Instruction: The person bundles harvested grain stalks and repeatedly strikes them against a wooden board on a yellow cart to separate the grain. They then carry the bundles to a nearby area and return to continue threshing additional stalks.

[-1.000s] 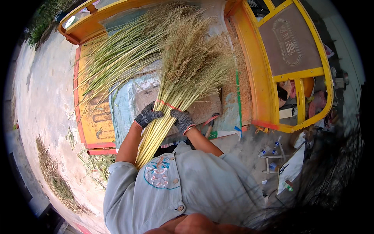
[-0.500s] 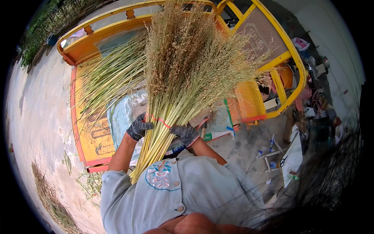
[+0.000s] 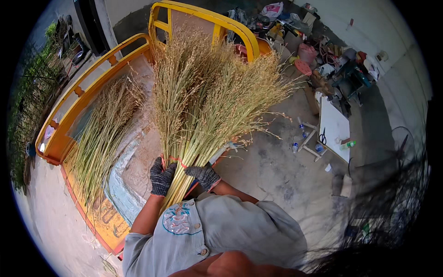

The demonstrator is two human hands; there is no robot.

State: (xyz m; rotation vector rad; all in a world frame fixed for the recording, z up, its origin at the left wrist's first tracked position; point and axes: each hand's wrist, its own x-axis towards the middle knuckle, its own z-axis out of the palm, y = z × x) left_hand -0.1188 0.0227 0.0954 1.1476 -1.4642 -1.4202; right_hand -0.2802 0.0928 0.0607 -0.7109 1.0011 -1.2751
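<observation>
A thick bundle of seed-headed grass stalks (image 3: pixel 184 147) leans up and away from my body, its bushy brown-green tops spread wide. A red tie (image 3: pixel 179 161) goes round the pale stems. Gloved in dark grey, my left hand (image 3: pixel 161 177) is closed on the bundle's left side just below the tie. From the right, my right hand (image 3: pixel 204 177), in the same kind of glove, grips the stems at about tie height. The cut ends reach down to my shirt. A loose heap of similar stalks (image 3: pixel 99 143) lies to the left on the cart bed.
A yellow-railed cart (image 3: pixel 104 64) stands ahead and left, with a blue plastic sheet (image 3: pixel 121 168) on its bed. At right, scissors (image 3: pixel 322 136) lie on a white board (image 3: pixel 336 124) beside a small metal frame (image 3: pixel 310 141) and bottles. Clutter (image 3: pixel 314 55) lines the wall.
My body and view have turned right, so the cart now sits further left and more floor and clutter show. Both hands keep hold of the tied bundle.
</observation>
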